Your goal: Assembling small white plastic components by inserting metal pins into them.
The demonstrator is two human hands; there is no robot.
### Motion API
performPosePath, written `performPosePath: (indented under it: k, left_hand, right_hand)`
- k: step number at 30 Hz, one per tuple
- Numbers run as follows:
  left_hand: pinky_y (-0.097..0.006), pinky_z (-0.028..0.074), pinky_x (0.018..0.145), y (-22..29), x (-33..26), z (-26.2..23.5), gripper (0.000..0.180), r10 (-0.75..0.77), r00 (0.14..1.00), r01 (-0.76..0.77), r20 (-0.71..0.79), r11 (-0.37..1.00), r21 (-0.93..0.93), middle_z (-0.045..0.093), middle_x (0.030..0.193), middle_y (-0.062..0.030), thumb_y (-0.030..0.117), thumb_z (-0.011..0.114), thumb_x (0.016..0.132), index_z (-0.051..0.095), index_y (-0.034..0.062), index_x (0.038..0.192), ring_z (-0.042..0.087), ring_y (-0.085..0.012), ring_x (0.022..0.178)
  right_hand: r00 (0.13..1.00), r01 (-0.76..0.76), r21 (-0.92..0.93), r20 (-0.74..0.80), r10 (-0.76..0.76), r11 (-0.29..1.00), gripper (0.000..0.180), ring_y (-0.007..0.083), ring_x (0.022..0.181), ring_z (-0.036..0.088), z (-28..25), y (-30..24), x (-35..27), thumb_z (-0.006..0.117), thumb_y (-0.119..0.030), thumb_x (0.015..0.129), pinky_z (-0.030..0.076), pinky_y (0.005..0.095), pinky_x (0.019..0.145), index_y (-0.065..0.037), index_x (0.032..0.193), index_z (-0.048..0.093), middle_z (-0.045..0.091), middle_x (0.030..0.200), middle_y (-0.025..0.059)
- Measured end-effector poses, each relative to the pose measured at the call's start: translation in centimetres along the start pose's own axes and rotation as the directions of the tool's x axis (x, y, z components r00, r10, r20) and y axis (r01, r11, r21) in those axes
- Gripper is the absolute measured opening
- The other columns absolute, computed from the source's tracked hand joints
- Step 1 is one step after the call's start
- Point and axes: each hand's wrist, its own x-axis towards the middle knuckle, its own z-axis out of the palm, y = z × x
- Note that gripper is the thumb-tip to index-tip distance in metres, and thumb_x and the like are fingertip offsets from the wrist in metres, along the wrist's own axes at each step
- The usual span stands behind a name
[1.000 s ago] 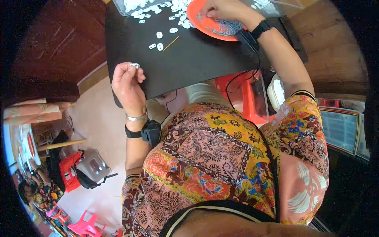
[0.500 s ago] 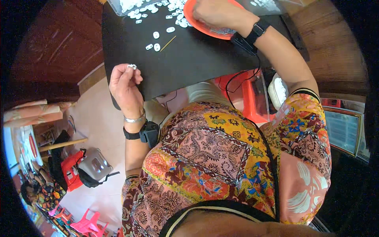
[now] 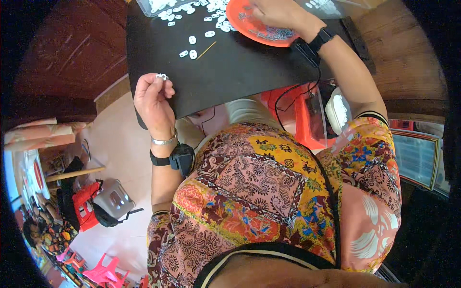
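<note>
My left hand point(image 3: 154, 98) is closed near the table's left front edge, pinching a small white plastic piece point(image 3: 162, 76) between thumb and fingers. Over the orange plate point(image 3: 235, 24) at the far side reaches my right hand point(image 3: 278, 13), its fingers bent together and pointing down at the left part of the plate. Whether anything is in those fingertips is hidden. Many tiny grey metal pieces point(image 3: 274, 33) lie on the plate. Between the hands, several loose white oval pieces with holes point(image 3: 193, 54) lie on the dark table beside a thin yellowish stick point(image 3: 207, 50).
A clear container point(image 3: 152, 6) of white pieces stands at the table's far left, with more white pieces point(image 3: 218, 6) scattered next to it. Below the table's right edge are a red plastic stool point(image 3: 307, 120) and a bowl point(image 3: 337, 111) with white pieces. A black cable point(image 3: 283, 98) hangs from my right wrist.
My right hand has shifted a little right and away, uncovering more of the plate's left side. My left hand keeps its pinch on the white piece, nearly still.
</note>
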Motion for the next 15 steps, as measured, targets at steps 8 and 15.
performPosePath:
  k: [8, 15]
  left_hand:
    - [-0.021, 0.040, 0.055, 0.4, 0.0, 0.1, 0.005, 0.000, 1.000, 0.000, 0.003, 1.000, -0.023, 0.059, 0.073, -0.0053, 0.005, 0.053, 0.087, 0.057, 0.0027, 0.085, 0.052, -0.0099, 0.060]
    - [-0.021, 0.039, 0.055, 0.6, 0.0, 0.2, 0.004, -0.003, 1.000, 0.003, 0.002, 0.999, -0.052, 0.059, 0.073, -0.0051, 0.006, 0.054, 0.087, 0.057, 0.0031, 0.086, 0.052, -0.0095, 0.060]
  right_hand:
    - [0.965, -0.161, -0.038, 0.202, 0.165, 0.986, 0.027, 0.0394, 0.073, 0.058, -2.0, -0.4, 0.1, 0.052, -0.026, 0.086, 0.044, 0.0473, 0.063, 0.000, 0.081, 0.058, 0.059, 0.076, 0.0225]
    - [0.979, -0.203, 0.405, 0.072, 0.190, 0.892, 0.018, 0.0230, 0.064, 0.057, -1.2, 0.4, 0.3, 0.057, -0.019, 0.086, 0.045, 0.0342, 0.059, -0.001, 0.080, 0.057, 0.060, 0.070, 0.0116]
